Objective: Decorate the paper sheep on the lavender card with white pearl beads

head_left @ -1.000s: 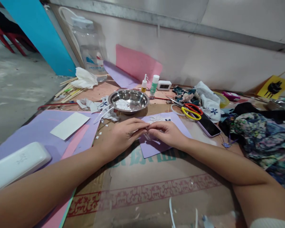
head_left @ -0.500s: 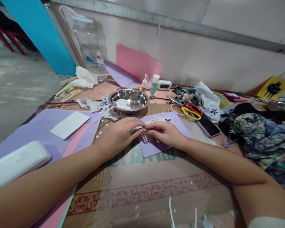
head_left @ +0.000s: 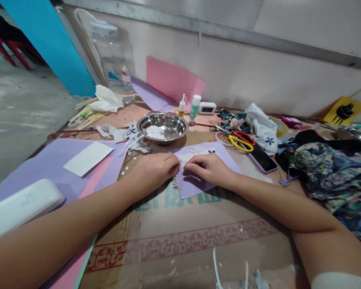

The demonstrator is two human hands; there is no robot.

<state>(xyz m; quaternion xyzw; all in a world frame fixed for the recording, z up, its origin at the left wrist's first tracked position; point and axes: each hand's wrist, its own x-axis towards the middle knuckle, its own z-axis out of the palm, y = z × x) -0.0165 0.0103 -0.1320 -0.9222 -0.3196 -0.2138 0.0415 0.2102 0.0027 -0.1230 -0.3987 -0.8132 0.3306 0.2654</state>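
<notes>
L hand (head_left: 157,169) pinched on a pearl-bead strand (head_left: 175,183), which hangs below it by the L edge of the purple card (head_left: 187,190); R hand (head_left: 209,169) curled narrow over card, can't tell if holding anything. Strand prob. light, limp, slippery; best pinched near an end.

The clear jug (head_left: 110,60) carries bluish letters that seem to include "OOK". Large green characters on the cardboard (head_left: 180,220) are partly covered and cannot be read; the glue stick's (head_left: 195,108) green label is likewise illegible.
</notes>
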